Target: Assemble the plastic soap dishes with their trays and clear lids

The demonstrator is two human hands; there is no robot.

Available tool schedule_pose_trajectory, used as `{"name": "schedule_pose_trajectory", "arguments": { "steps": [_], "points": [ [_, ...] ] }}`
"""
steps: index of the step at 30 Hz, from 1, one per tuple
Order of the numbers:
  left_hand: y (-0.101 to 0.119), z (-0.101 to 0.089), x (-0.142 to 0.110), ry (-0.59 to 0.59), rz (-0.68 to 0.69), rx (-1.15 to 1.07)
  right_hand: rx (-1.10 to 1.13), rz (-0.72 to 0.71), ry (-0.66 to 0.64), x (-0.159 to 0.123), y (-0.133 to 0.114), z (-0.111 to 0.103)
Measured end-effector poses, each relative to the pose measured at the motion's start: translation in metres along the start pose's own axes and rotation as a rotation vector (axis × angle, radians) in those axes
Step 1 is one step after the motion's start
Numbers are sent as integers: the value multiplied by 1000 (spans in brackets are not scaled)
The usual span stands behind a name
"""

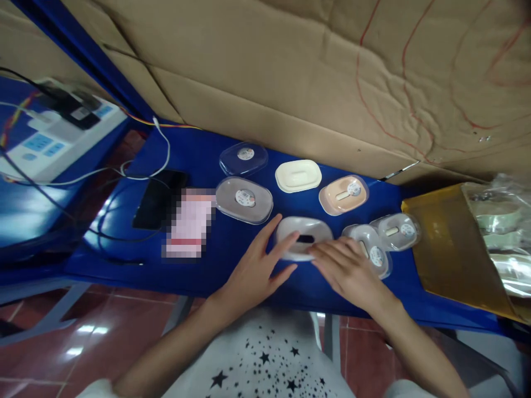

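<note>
In the head view, a pale oval plastic piece (305, 224) with a dark slot at its middle lies on the blue table before me. My left hand (259, 271) is at its left side, fingers spread, one fingertip over the piece near the slot. My right hand (346, 265) closes on its right edge, fingers together; the thumb's contact is hidden. Just beyond are a cream oval piece (298, 176) and a peach oval case (337, 198) under a clear, labelled lid. Two grey cases (375, 255) (392, 232) with clear lids sit beside my right hand.
A greyish lidded oval piece (230, 202) and a clear lid (230, 160) lie to the left. Farther left are a black phone (145, 213), a blurred pink item (191, 224), cables and a power strip (53, 149). At right stands a carton (448, 249) holding wrapped pieces; cardboard (269, 72) rises behind.
</note>
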State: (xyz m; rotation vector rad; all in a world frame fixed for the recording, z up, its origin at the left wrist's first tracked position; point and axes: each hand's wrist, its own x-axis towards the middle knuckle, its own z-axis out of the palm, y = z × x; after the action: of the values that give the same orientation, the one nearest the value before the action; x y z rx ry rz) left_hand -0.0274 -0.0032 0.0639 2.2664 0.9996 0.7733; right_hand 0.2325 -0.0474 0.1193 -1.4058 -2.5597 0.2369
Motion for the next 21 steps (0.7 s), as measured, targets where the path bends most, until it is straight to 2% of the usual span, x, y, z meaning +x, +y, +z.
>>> {"name": "schedule_pose_trajectory", "arguments": {
  "steps": [3, 5, 7, 9, 12, 14, 16, 19, 21],
  "points": [
    [-15, -4, -23, -49, 86, 108, 79, -186, -147, 25, 3, 14],
    [-22, -5, -32, -33, 87, 146, 138, -236, -151, 51, 17, 17],
    [-26, -6, -36, -33, 84, 171, 137, -203, -95, 80, 38, 14],
    [-26, -8, -37, -43, 88, 188, 27, -97, -26, 109, 61, 10],
    [-24, -10, -37, -43, 65, 198, -119, 25, -57, 136, 81, 11],
    [-23, -12, -39, -41, 48, 162, -131, 34, -119, 137, 82, 16],
    [-23, -15, -42, -20, 42, 107, -65, 3, -137, 126, 75, 22],
    [-23, -21, -44, 56, 51, 46, 173, -38, -93, 93, 60, 22],
    [-22, -23, -40, 89, 70, 28, 303, -16, -53, 69, 54, 15]
  ]
}}
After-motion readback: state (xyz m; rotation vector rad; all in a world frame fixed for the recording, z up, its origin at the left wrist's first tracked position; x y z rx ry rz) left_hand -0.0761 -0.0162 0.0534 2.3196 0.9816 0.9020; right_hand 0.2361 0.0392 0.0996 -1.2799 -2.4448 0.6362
